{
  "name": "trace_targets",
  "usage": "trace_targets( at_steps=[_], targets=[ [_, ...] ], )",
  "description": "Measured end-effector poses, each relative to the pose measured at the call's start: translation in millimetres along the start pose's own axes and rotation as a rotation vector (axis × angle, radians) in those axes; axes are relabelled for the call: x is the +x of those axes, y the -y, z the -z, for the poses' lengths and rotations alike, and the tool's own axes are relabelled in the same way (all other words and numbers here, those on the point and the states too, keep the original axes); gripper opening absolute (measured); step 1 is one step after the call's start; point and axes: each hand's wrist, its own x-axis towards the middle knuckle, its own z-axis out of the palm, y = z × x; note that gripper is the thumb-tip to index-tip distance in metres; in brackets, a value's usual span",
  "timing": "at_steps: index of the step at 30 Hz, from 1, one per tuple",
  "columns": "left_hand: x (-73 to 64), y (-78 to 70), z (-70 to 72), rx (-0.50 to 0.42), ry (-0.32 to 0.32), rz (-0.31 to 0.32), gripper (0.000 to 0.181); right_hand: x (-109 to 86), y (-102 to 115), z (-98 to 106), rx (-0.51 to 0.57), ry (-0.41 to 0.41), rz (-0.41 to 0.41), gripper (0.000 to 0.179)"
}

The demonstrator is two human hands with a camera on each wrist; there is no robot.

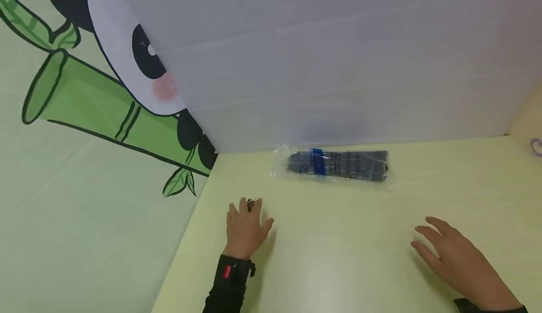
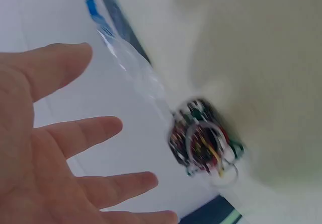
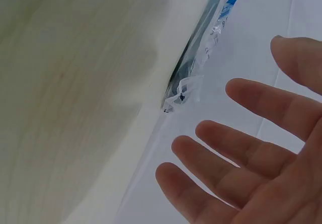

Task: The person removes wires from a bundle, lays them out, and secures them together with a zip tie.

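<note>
At left, the left hand [image 1: 245, 232] is spread near a small bundle [image 2: 202, 136] on the desk [image 1: 338, 228]. The bundle is roundish, dark, with red, green and yellow bits and pale loops, slightly blurred. Behind, more right, lies a clear bag [image 1: 338, 164], grey inside, with blue band. The right hand [image 1: 463, 259] is loosely spread.

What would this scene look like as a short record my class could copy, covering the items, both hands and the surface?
Bundle: small, multicoloured, loops showing; exact kind unclear
Package: clear wrapper, dark contents, blue band; lying near the wall
Left grip: fingers spread beside the bundle, not touching
Right grip: fingers parted, holding nothing
Table: pale yellowish top
</note>
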Motion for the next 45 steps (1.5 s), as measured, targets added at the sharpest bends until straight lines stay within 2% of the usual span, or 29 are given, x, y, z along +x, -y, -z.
trace_targets(
  at_steps=[3, 7, 13, 16, 18, 22, 28, 31, 35, 37, 41, 45],
  targets=[
    [24.1, 12.4, -2.2, -0.005, 0.053, 0.024, 0.063, 1.6, -1, 1, -0.014, 0.005, 0.015, 0.034],
    [47.3, 20.6, -7.1, -0.038, 0.193, 0.081, 0.066, 1.8, -3, 2, -0.007, 0.014, 0.034, 0.030],
    [72.2, 18.4, -14.7, -0.095, 0.357, 0.130, 0.065, 5.3, -10, 5, -0.005, 0.000, 0.050, 0.026],
    [81.6, 12.1, -19.1, -0.095, 0.400, 0.128, 0.056, 6.2, -15, 8, -0.002, 0.005, 0.040, 0.025],
    [85.7, 7.0, -21.7, -0.086, 0.387, 0.113, 0.048, 7.1, -17, 9, 0.000, 0.005, 0.038, 0.024],
    [86.7, -7.2, -21.3, -0.103, 0.294, 0.066, 0.033, 14.2, -18, 13, 0.005, 0.014, 0.058, 0.025],
    [72.0, -41.4, -2.5, -0.247, 0.198, -0.046, 0.041, 38.1, -6, 20, -0.014, 0.042, 0.136, 0.026],
    [63.2, -60.0, 8.0, -0.350, 0.187, -0.089, 0.045, 53.9, 8, 23, -0.007, 0.017, 0.193, 0.027],
    [54.1, -80.2, 18.0, -0.429, 0.194, -0.122, 0.046, 81.6, 33, 22, -0.003, -0.044, 0.294, 0.026],
    [51.2, -88.8, 20.8, -0.440, 0.199, -0.138, 0.046, 96.9, 45, 18, 0.002, -0.067, 0.342, 0.023],
    [49.2, -104.5, 23.7, -0.431, 0.198, -0.179, 0.050, 125.0, 65, 7, 0.038, -0.057, 0.410, 0.017],
    [47.1, -115.6, 22.3, -0.410, 0.192, -0.215, 0.056, 143.0, 77, -7, 0.076, -0.051, 0.449, 0.013]
  ],
)
